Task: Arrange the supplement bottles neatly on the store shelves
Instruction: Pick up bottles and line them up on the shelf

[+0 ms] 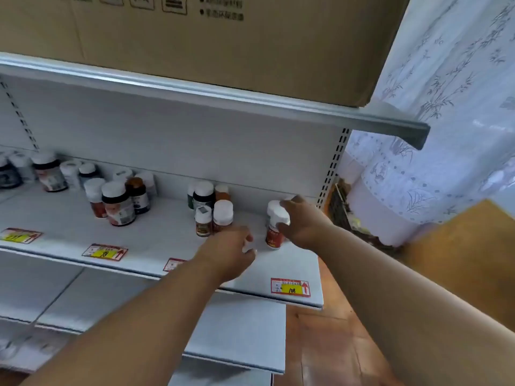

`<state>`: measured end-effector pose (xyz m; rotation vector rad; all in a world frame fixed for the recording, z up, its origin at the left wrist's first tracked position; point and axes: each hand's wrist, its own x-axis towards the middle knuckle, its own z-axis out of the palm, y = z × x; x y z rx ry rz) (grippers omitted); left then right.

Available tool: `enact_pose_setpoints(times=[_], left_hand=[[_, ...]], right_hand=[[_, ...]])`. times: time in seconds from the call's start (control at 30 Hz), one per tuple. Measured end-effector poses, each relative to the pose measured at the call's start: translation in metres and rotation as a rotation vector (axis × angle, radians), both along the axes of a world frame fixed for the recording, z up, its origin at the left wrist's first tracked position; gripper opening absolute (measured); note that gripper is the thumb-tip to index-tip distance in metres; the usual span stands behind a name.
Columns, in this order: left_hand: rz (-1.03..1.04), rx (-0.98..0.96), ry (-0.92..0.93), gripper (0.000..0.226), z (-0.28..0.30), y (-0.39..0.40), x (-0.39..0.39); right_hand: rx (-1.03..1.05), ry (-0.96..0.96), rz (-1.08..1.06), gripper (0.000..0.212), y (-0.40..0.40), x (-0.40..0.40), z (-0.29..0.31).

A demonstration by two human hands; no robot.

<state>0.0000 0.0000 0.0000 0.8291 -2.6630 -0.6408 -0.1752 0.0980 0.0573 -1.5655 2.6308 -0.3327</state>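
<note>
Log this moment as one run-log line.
right hand: grips red bottle by cap | left hand: on something white, unclear | shelf: bottles clustered

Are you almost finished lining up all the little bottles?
Not yet. A small cluster stands together mid-shelf. The right hand grips the cap of a red-labelled bottle near the shelf's right end; the left hand holds something white, too hidden to name. The left bunch still looks jumbled.

Two hands (pixel 231 246), four price tags (pixel 290 287), one cardboard box (pixel 209 43)
</note>
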Motion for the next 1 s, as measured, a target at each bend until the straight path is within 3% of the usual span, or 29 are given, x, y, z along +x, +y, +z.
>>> enact_pose_setpoints(times=[0.13, 0.27, 0.5, 0.77, 0.9, 1.0], left_hand=[[0.024, 0.052, -0.047, 0.034, -0.021, 0.008, -0.022], [0.088, 0.121, -0.038, 0.040, -0.033, 0.006, -0.027], [0.189, 0.286, 0.023, 0.046, -0.041, -0.002, -0.036], [0.191, 0.446, 0.179, 0.073, -0.032, -0.003, 0.000], [0.203, 0.641, 0.237, 0.042, -0.021, -0.006, 0.044], [0.329, 0.636, 0.337, 0.039, -0.017, -0.007, 0.090]], right_hand=[[0.107, 0.198, 0.033, 0.051, -0.016, -0.010, -0.036], [-0.100, 0.283, 0.020, 0.043, -0.021, -0.012, -0.061], [-0.204, 0.132, 0.015, 0.025, -0.025, -0.019, -0.064], [-0.359, -0.509, 0.034, 0.018, -0.028, -0.003, -0.043], [-0.458, -0.783, 0.088, 0.013, -0.049, 0.044, -0.022], [-0.403, -0.907, 0.212, 0.016, -0.067, 0.103, -0.016]])
